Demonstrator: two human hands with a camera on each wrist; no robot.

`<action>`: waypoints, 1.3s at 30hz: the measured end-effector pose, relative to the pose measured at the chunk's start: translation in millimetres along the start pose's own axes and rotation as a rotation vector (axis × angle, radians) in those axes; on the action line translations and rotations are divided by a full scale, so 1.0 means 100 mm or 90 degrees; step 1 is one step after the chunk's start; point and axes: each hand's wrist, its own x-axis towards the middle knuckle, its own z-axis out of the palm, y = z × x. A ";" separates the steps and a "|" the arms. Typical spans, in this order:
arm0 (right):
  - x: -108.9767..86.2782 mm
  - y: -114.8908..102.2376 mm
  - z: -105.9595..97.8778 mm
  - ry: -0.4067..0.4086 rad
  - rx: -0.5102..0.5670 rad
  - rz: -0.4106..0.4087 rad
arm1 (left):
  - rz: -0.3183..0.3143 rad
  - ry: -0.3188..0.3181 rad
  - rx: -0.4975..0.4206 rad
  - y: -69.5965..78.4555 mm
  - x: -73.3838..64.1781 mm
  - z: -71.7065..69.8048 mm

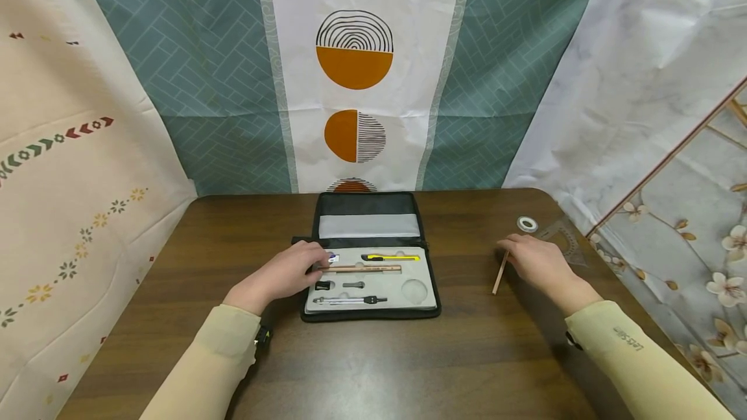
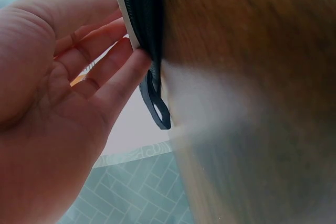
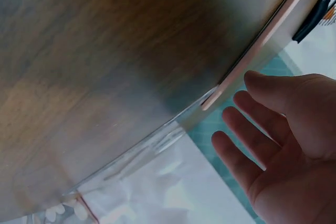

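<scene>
My left hand (image 1: 292, 271) reaches over the left edge of the unzipped black case (image 1: 434, 277), its fingertips at the left end of a wood-coloured pencil (image 1: 373, 268) lying in the tray. In the left wrist view the fingers are loosely bent, the little finger touching the zipped edge (image 2: 137, 19); the other fingertips are partly hidden behind it. On the right of the table, my right hand (image 1: 537, 262) is beside a second wood-coloured pencil (image 1: 500, 274) lying on the wood. The right wrist view shows relaxed, spread fingers, the thumb close to that pencil (image 3: 262, 40).
The tray also holds a yellow cutter (image 1: 392, 257), a compass (image 1: 350, 300), a black sharpener (image 1: 323, 285) and a small grey piece (image 1: 353, 284). Beyond my right hand lie a white tape roll (image 1: 527, 224) and a clear set square (image 1: 567, 238). Curtains border the table (image 1: 362, 368).
</scene>
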 end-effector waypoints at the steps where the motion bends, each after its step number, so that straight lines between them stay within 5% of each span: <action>1: 0.00 0.01 0.00 -0.004 0.000 0.003 | 0.001 0.001 0.001 0.00 0.00 0.00; 21: -0.01 0.11 0.10 -0.016 0.015 -0.018 | 0.003 0.002 -0.002 -0.02 0.00 0.01; 39: 0.00 0.07 0.12 0.043 0.012 -0.056 | -0.001 -0.001 0.009 0.00 0.00 0.00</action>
